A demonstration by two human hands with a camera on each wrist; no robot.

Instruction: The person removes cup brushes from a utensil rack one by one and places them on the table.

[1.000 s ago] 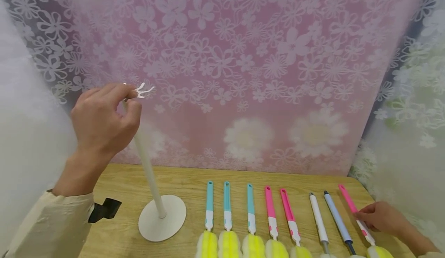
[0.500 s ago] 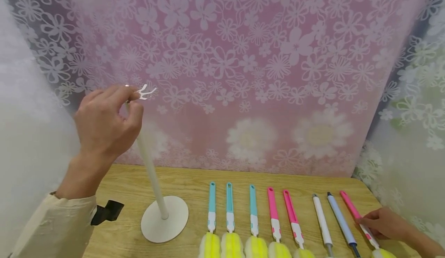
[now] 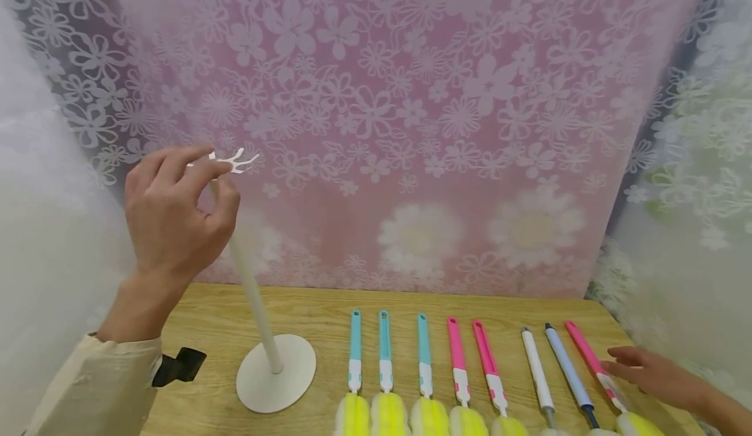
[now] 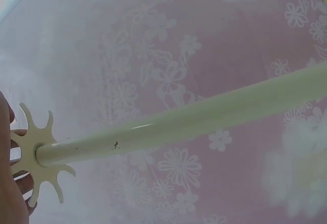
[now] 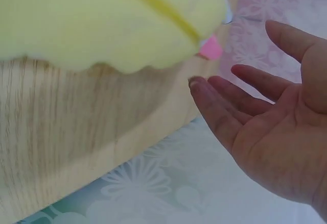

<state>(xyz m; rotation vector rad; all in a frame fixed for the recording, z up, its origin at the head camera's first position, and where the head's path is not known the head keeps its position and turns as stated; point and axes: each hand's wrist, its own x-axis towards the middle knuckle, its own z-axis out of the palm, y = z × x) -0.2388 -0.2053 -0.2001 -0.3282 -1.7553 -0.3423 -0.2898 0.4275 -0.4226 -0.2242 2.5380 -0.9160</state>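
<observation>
My left hand (image 3: pixel 179 207) is raised at the top of a cream-coloured hook stand (image 3: pixel 254 292), its fingers curled over the branched hook top (image 3: pixel 237 162). In the left wrist view, fingers show between the prongs of that top (image 4: pixel 43 157), at the end of the pole. Part of the grip is hidden by the hand. My right hand (image 3: pixel 660 377) is beside the rightmost pink-handled bottle brush (image 3: pixel 587 351), fingers extended and apart from it. In the right wrist view, the brush's yellow sponge head (image 5: pixel 102 25) lies left of the hand (image 5: pixel 265 112), which holds nothing.
Several other bottle brushes lie in a row on the wooden table (image 3: pixel 329 302): turquoise-handled (image 3: pixel 355 338), pink-handled (image 3: pixel 456 344), a white-handled one (image 3: pixel 537 371) and a light-blue one (image 3: pixel 568 367). Flowered curtain (image 3: pixel 376 129) hangs behind. The stand's round base (image 3: pixel 294 384) rests on the table.
My right hand has let go of the rightmost pink brush and its fingers have straightened beside it. The left hand stays at the stand's top, with its fingers slightly shifted.
</observation>
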